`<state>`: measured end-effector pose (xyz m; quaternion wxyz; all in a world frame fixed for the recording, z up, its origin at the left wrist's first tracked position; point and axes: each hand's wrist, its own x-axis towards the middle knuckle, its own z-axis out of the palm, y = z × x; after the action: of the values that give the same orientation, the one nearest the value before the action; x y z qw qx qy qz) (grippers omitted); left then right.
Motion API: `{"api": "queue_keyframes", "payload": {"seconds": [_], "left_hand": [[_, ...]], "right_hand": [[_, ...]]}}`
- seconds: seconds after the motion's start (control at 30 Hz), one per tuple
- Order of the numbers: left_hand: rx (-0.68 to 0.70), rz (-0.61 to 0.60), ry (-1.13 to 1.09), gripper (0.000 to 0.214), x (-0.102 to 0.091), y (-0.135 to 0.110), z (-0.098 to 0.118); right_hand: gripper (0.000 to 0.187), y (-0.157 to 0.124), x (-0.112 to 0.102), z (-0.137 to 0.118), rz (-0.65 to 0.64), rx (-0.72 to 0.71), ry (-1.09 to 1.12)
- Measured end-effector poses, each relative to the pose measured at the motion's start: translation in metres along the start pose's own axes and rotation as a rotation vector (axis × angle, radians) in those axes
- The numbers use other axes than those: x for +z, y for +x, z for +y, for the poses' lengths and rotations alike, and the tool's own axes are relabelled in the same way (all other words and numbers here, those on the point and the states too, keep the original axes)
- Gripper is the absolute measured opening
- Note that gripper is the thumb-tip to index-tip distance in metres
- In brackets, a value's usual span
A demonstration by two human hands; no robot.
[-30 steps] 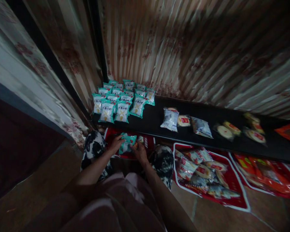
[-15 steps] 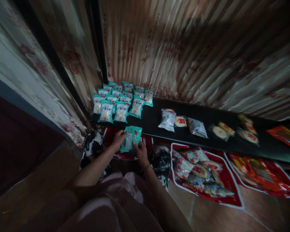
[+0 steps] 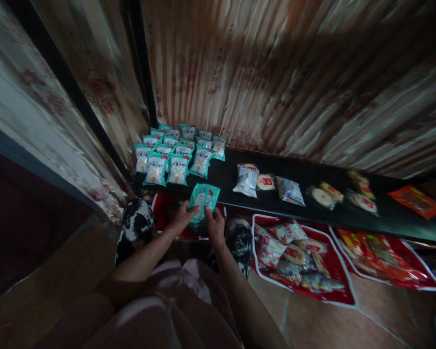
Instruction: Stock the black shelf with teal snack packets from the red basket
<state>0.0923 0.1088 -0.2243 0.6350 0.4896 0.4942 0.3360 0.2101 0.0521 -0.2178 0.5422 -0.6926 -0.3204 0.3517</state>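
Note:
A teal snack bag (image 3: 204, 198), its printed back turned up, is held in front of the shelf edge. My left hand (image 3: 185, 216) grips its lower left side, and my right hand (image 3: 215, 224) pinches its lower right with the thumb on top. Below the bag, between my knees, a red basket (image 3: 160, 209) is mostly covered by the hands and bag. On the shelf's left end, several matching teal-and-white snack bags (image 3: 179, 168) stand in close rows, fronts toward me.
The black shelf (image 3: 225, 194) also carries a white-and-blue packet (image 3: 246, 180), round wrapped crackers (image 3: 322, 197) and an orange packet (image 3: 417, 201). A red basket of mixed snacks (image 3: 349, 291) and another of orange packets (image 3: 431, 276) stand on the tiled floor. A striped curtain (image 3: 276, 87) hangs behind.
The teal bag has moved slightly right and up, and lies more squarely over both hands. My view has shifted a little to the right.

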Motion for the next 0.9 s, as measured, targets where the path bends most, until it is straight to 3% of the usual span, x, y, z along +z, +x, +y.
{"api": "queue_keyframes", "payload": {"seconds": [0.33,0.63,0.73,0.9], "left_hand": [[0.084,0.179,0.196,0.027,0.010,-0.006,-0.002],[0.063,0.271,0.248,0.029,0.011,0.000,-0.005],[0.047,0.300,0.241,0.030,0.009,0.005,-0.003],[0.055,0.309,0.221,0.028,0.011,0.006,0.003]], "right_hand": [[0.050,-0.003,-0.007,0.004,0.086,-0.114,-0.333],[0.055,-0.002,-0.008,0.005,0.186,-0.187,-0.241],[0.056,-0.006,-0.006,0.005,0.138,-0.238,-0.206],[0.047,-0.010,-0.002,0.008,0.139,-0.343,-0.357]]}}
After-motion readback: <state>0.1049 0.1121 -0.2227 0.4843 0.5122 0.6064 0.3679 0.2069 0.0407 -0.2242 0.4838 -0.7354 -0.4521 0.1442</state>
